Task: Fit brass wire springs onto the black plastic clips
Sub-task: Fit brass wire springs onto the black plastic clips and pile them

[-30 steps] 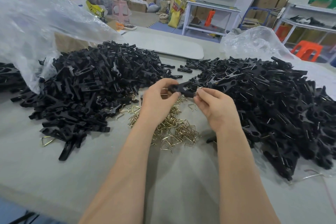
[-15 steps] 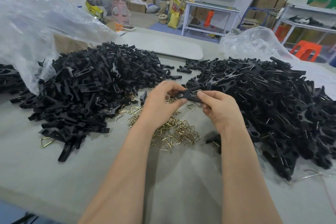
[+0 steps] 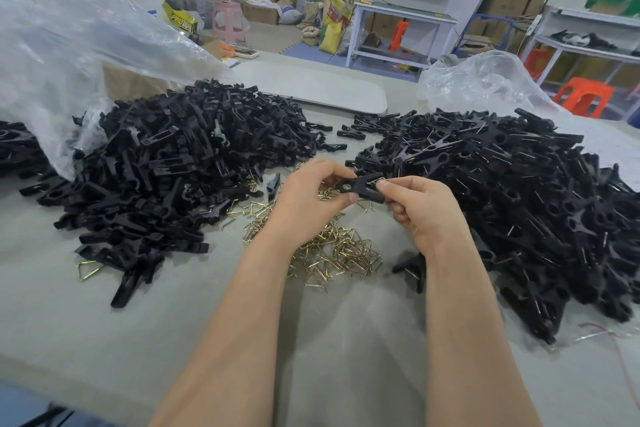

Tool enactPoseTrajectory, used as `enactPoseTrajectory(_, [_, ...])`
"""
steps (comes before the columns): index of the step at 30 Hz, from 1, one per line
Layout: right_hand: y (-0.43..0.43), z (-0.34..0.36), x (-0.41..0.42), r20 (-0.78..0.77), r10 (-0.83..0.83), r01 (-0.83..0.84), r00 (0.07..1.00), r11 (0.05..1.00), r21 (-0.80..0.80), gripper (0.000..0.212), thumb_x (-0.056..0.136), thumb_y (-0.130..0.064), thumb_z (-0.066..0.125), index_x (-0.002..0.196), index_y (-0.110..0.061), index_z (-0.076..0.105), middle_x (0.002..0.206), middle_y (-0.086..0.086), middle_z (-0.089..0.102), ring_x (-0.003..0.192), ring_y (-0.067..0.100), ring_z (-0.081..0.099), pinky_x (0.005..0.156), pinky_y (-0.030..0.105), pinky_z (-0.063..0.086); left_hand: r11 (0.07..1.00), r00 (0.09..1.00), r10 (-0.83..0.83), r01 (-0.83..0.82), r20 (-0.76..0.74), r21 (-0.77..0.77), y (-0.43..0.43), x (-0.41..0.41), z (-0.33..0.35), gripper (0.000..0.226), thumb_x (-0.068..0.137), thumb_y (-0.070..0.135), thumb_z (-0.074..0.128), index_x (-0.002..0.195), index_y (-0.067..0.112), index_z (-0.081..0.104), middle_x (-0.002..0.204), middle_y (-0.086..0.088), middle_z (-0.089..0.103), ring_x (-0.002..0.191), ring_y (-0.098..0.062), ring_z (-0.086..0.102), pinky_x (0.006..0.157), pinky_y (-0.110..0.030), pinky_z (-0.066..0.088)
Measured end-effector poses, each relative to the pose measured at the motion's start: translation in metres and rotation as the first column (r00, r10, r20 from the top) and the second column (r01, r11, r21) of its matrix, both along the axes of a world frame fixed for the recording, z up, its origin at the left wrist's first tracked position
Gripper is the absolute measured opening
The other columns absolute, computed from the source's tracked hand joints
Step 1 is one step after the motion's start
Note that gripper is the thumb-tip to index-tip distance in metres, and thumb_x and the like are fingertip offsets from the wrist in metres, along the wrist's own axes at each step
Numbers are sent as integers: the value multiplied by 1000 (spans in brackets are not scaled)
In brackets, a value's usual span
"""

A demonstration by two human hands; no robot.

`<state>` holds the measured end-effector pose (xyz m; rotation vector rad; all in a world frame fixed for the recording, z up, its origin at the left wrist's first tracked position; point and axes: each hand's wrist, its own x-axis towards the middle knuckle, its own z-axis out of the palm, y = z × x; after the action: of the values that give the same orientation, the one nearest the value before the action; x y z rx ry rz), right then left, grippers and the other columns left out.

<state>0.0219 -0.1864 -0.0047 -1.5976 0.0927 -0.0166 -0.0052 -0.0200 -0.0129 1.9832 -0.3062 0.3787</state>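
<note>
The left hand and right hand pinch one black clip between them. A brass spring next to the right hand looks half on. Next, I think, it needs a push to snap in. Loose springs lie below the hands. The yellow bag has letters too blurry to read.

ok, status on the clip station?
Left hand and right hand pinch one black clip. Wire spring at its right end, seating unclear. Nothing blocking.
</note>
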Motion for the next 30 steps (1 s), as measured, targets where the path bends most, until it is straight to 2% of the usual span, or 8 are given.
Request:
enactPoseTrajectory(6, [-3, 0, 0, 10, 0, 0, 1000, 999, -36, 11, 81, -6, 71, 72, -7, 66, 56, 4, 50, 45, 9, 36, 40, 14, 31, 1000, 1000, -10, 10, 3, -10, 0, -1, 1, 27, 79, 16, 74, 88, 37, 60, 88, 15, 56, 80, 11, 47, 76, -2, 36])
enactPoseTrajectory(15, [-6, 1, 0, -9, 23, -24, 1000, 998, -59, 10, 81, -5, 71, 72, -6, 66, 53, 1, 54, 44, 8, 35, 39, 14, 28, 999, 999, 1, 1, -38, 52, 0, 1, 0, 22, 80, 18, 74, 94, 30, 63, 87, 16, 55, 79, 6, 48, 72, -2, 36])
enactPoseTrajectory(20, [-1, 1, -3, 44, 31, -21, 999, 980, -196, 12, 78, -8, 74, 69, -11, 68, 54, 2, 54, 43, 7, 37, 42, 15, 30, 971, 999, 6, 4, -41, 239, -2, 2, -3, 19, 81, 18, 73, 92, 26, 61, 86, 17, 53, 82, 6, 47, 72, 1, 32])
enactPoseTrajectory(24, [5, 1, -3, 91, 33, -6, 995, 960, -280, 15, 77, -7, 75, 67, -15, 67, 39, -13, 51, 37, -2, 43, 47, 13, 31, 952, 999, 30, -22, -21, 306, -4, 3, -5, 16, 80, 21, 73, 92, 24, 63, 82, 16, 53, 77, 7, 46, 67, -1, 33])
enactPoseTrajectory(27, [5, 2, -3, 146, 9, 41, 989, 941, -335, 19, 75, -10, 76, 63, -20, 65, 41, -14, 54, 41, -2, 47, 52, 17, 34, 946, 997, 73, -73, 12, 317, -5, 3, -5, 14, 80, 23, 73, 89, 24, 64, 78, 18, 50, 75, 2, 48, 64, -6, 35])
enactPoseTrajectory(30, [6, 3, -5, 175, -2, 76, 985, 903, -422, 20, 74, -16, 79, 61, -25, 65, 49, -13, 58, 52, 2, 52, 59, 22, 40, 939, 997, 62, -75, 48, 337, -6, 3, -5, 14, 79, 21, 75, 90, 20, 66, 79, 16, 50, 78, -4, 47, 68, -17, 37])
